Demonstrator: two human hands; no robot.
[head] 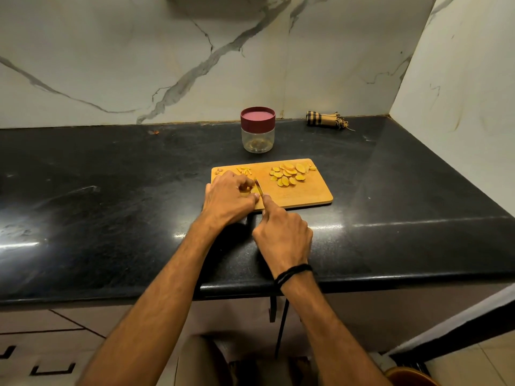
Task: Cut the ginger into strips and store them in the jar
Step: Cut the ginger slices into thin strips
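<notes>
Wooden cutting board [303, 190] lies on the black counter [111, 190]; behind it stands a clear jar [257, 135] with its maroon lid on, and far behind its right end a folded checked cloth [324, 119] rests against the marble wall. Ginger slices [289, 174] are heaped on the board's right half, a few strips [244, 170] near its back-left edge. At the board's front-left corner the left hand [228, 200] pinches a ginger piece [252, 192] with curled fingers, while the right hand [282, 235], closed around a knife [259, 188], lays the blade against it, tip pointing toward the jar.
</notes>
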